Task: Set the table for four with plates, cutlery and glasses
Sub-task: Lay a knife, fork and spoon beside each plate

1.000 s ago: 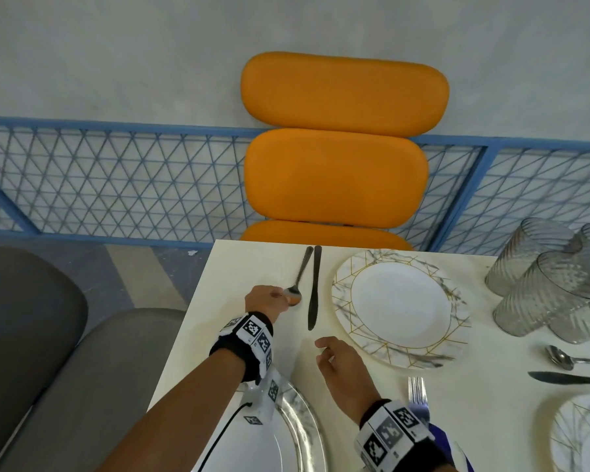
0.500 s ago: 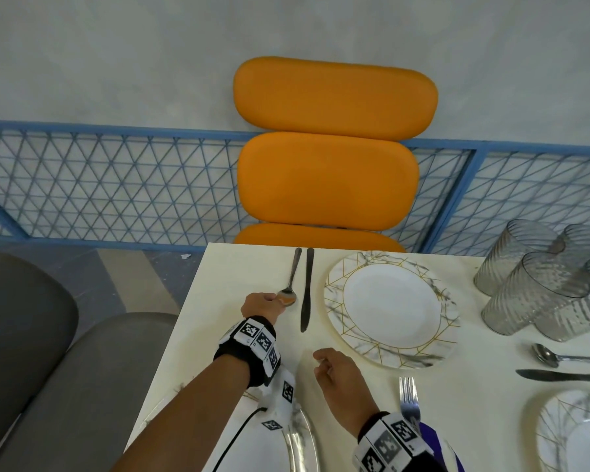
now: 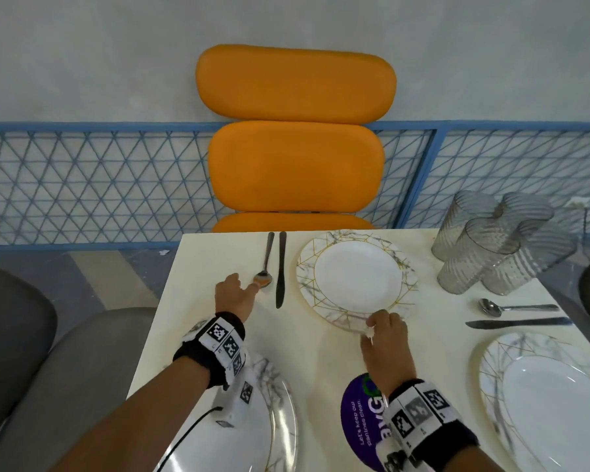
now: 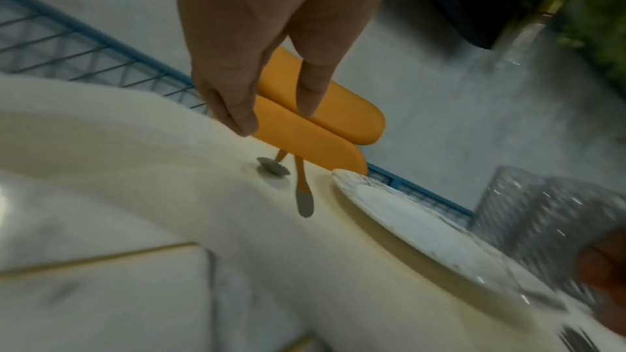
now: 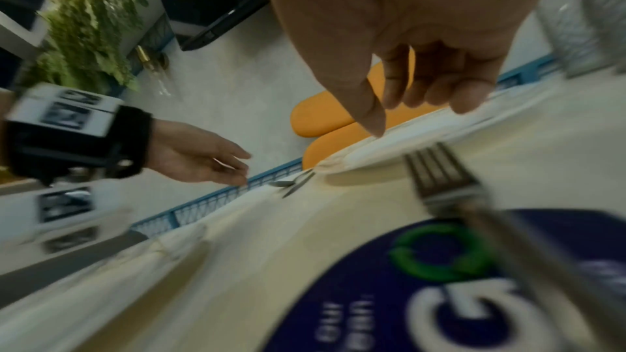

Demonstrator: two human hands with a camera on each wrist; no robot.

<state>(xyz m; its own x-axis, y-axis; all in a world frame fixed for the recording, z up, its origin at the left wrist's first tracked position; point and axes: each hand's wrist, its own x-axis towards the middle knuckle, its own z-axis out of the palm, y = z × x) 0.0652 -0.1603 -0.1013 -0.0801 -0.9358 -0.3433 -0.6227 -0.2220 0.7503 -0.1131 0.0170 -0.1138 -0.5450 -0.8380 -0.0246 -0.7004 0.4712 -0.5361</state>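
Both hands are over the table (image 3: 218, 335). Left hand (image 3: 233, 296) hovers with fingers loose and apart, holding nothing, its fingertips just beside the spoon (image 3: 265, 264); a knife (image 3: 280, 267) lies just past that. Right hand (image 3: 385, 338) pinches the near rim of the plate (image 3: 356, 277). Glasses (image 3: 501, 247) stand well beyond the right hand.

Near-left plate (image 3: 273, 403) partly under left forearm, cut by bottom edge; near-right plate (image 3: 491, 369) cut at right edge; fork (image 5: 443, 178) motion-blurred, handle hidden in head view; purple sticker (image 3: 358, 424) text only partly legible; glasses (image 4: 528, 205) smeared in left wrist view.
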